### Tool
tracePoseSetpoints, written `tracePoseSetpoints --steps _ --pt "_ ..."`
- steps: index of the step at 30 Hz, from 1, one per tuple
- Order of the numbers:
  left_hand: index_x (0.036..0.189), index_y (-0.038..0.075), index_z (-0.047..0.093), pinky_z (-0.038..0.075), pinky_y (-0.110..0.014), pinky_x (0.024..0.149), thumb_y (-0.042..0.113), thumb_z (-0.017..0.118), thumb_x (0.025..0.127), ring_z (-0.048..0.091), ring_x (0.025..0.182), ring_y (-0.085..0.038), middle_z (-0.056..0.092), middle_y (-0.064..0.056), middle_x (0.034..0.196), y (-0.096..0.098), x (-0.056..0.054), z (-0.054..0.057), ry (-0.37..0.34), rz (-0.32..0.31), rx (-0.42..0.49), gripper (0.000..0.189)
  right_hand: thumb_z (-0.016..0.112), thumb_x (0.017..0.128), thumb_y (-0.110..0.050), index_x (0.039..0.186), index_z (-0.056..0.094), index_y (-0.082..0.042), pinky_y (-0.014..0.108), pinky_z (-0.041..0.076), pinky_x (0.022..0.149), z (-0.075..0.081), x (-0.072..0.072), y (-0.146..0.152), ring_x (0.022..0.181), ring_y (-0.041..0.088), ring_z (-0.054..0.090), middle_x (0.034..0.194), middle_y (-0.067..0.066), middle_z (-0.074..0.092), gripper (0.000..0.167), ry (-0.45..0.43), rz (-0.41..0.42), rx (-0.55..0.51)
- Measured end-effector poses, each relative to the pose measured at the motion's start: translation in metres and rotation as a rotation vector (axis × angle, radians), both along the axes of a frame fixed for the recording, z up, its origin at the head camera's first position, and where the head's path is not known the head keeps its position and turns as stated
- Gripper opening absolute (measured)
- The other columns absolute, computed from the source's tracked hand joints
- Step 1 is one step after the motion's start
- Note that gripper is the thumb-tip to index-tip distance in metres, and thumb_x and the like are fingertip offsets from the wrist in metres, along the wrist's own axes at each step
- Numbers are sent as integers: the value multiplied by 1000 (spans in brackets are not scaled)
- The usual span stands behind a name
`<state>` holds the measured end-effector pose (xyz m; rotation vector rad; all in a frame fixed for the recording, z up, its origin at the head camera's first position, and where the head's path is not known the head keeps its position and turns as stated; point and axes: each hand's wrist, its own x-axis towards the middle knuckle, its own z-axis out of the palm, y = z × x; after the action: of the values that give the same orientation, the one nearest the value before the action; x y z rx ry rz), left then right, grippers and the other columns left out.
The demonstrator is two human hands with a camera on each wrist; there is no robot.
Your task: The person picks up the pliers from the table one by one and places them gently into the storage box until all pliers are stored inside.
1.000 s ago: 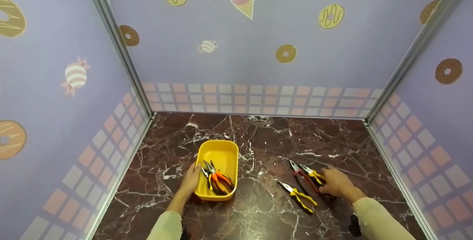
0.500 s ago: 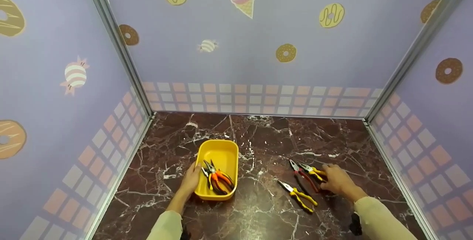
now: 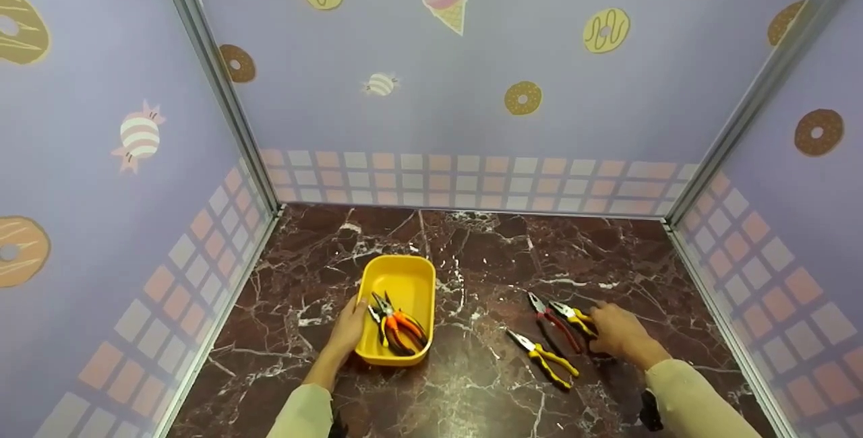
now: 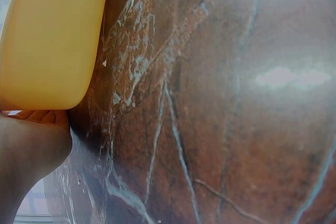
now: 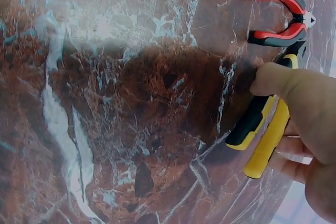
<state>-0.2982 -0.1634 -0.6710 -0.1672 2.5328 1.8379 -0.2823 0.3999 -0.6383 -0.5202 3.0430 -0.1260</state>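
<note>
- standing leftward of the work, the yellow tray (image 3: 404, 275) runs lengthwise front to back, its left side gripped by the left hand (image 3: 348, 328)
- well apart, the right hand (image 3: 617, 331) is nearer, thumb and fingers clasping the yellow-black pliers (image 3: 573, 318) by the handles on the table (image 3: 472, 397)
- those pliers slant, tips away and trayward; red-handled pliers (image 3: 561, 328) lie just left

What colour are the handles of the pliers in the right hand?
Yellow and black. The handles show best in the right wrist view.
</note>
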Motion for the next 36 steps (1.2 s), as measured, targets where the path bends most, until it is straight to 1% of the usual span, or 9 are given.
tracePoseSetpoints --steps 1,5,8,12,17,21,26,31,36 --pt "158 -5 40 30 -60 122 26 38 117 45 142 -47 48 -31 155 0 0 0 0 1 -4 52 87 67 -15 85 63 -6 50 51 64 0 0 0 73 27 55 90 10 60 32 -4 -10 -12" --pt "158 -5 41 32 -60 121 27 38 117 47 141 -47 49 -31 154 0 0 0 -5 6 -18 52 86 73 -18 97 68 2 54 54 71 -3 0 2 80 32 61 100 17 64 36 -16 -34 -74" --pt "158 -5 41 32 -61 120 29 39 117 48 139 -47 49 -30 154 0 0 1 -10 9 -26 53 82 78 -15 103 69 5 50 52 68 -3 0 2 79 30 58 97 15 61 35 -19 -39 -137" --pt "158 -4 41 33 -61 120 30 39 117 48 139 -46 48 -30 155 -2 1 0 -10 6 -25 54 79 79 -10 96 67 0 42 42 62 0 -2 1 71 23 47 86 6 53 23 -36 -70 -204" --pt "158 -5 41 34 -59 120 28 39 117 49 138 -45 49 -31 154 -1 2 1 -8 -3 9 53 80 78 -7 95 70 1 37 40 58 5 -5 -2 67 21 47 81 6 55 22 -31 -94 -254" --pt "158 -5 41 32 -59 121 28 39 117 47 140 -45 48 -30 155 0 2 2 -13 3 7 53 81 78 -8 98 71 2 34 40 55 7 -7 -5 64 19 48 79 6 57 25 -2 -89 -298" --pt "158 -3 42 31 -59 122 29 39 117 47 141 -46 49 -30 155 0 0 0 -18 12 -7 52 84 78 -10 104 72 5 35 44 57 8 -12 -10 67 19 51 83 8 61 31 29 -78 -353" --pt "158 -5 40 30 -60 122 29 39 117 44 143 -47 47 -31 156 0 0 -1 -14 11 -12 54 85 80 -12 117 71 9 37 49 61 13 -17 -19 72 21 56 92 12 67 45 7 -99 -389" --pt "159 -5 40 30 -59 122 29 39 116 45 143 -46 47 -30 156 0 -1 -2 -17 14 -11 54 85 81 -14 125 69 12 37 52 63 18 -19 -31 74 20 60 102 16 72 53 -4 -107 -421"
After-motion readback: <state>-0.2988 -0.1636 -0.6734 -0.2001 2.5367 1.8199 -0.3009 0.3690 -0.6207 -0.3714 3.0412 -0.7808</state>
